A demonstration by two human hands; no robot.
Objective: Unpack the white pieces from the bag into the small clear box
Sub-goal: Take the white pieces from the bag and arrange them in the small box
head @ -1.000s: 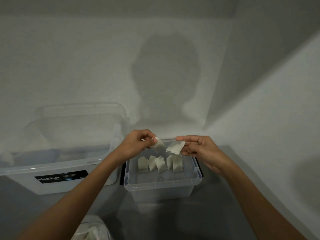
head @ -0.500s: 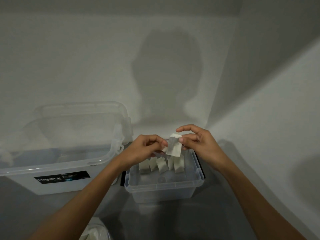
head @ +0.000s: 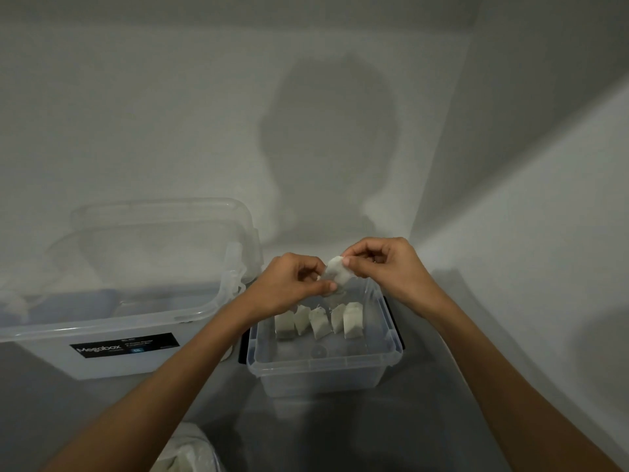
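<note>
5 pieces [head: 319,322] in small box [head: 323,364]

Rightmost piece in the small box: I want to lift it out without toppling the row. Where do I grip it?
Pinch the rightmost piece by its top edge, from above, I'd say. It stands upright, top free; the next piece is close on its left and the box walls block sideways reach.

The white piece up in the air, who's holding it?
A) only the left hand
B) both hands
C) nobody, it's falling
B: the left hand and the right hand both pinch the white piece above the small clear box.
</note>
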